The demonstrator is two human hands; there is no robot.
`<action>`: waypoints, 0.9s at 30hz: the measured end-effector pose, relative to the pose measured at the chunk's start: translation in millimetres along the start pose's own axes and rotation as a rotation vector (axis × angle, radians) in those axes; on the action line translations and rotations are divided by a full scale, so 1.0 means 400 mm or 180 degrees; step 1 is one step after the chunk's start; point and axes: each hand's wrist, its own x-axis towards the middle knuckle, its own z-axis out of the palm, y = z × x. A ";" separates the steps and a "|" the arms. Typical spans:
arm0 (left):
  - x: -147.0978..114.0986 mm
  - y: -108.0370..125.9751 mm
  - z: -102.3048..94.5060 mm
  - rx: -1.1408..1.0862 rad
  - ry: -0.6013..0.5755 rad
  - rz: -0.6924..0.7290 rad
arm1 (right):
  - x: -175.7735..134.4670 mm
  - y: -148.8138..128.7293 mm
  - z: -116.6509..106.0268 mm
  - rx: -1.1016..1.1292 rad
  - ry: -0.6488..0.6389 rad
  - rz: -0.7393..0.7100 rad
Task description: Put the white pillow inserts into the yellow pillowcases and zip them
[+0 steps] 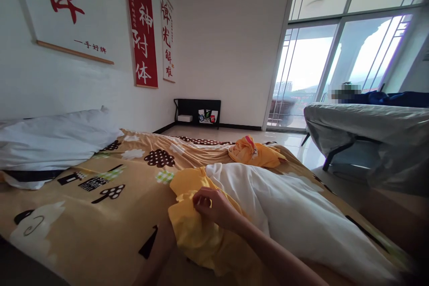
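1. Nearest, the left forearm point(157, 246) comes in from the bottom edge; the left hand is hidden behind cloth, so I cannot tell how open it is or what it holds.
2. The right hand point(214, 205) is nearly closed, fingers curled and thumb drawn in, pinching one yellow cloth point(192, 228). This cloth lies rumpled near the middle of the bed, its lower part in shadow and hard to make out.
3. To the right, touching the yellow cloth, is one white quilt point(288, 205), its near end blurred.
4. Beneath spreads one tan patterned blanket point(110, 214), cut off at the left.
5. On the left lies one white pillow point(47, 143), also cut off.
6. Farther, beyond the quilt, sits a second yellow bundle point(254, 153), bunched up.
7. Far right stands one covered platform point(362, 120) bearing a dark blue shape point(392, 98); a blurred patch obscures its left end.
8. Against the far wall is one black shelf point(189, 106) with a white box point(185, 118) and a printed bag point(207, 116).
9. Three wall scrolls hang at left, two cut off above: a large white one point(67, 31), a red one point(142, 40) and a narrow white one point(166, 40).
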 end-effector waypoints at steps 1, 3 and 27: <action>-0.001 0.005 -0.001 0.0030 -0.0104 -0.0041 | 0.000 0.007 0.013 -0.0081 -0.0020 0.0002; 0.000 0.005 -0.001 0.0012 -0.0425 -0.0060 | 0.001 0.015 0.041 -0.0305 0.0003 -0.0005; -0.028 -0.285 -0.237 -0.0629 -0.0442 -0.0980 | -0.052 0.118 -0.060 -0.2438 -0.0478 0.1390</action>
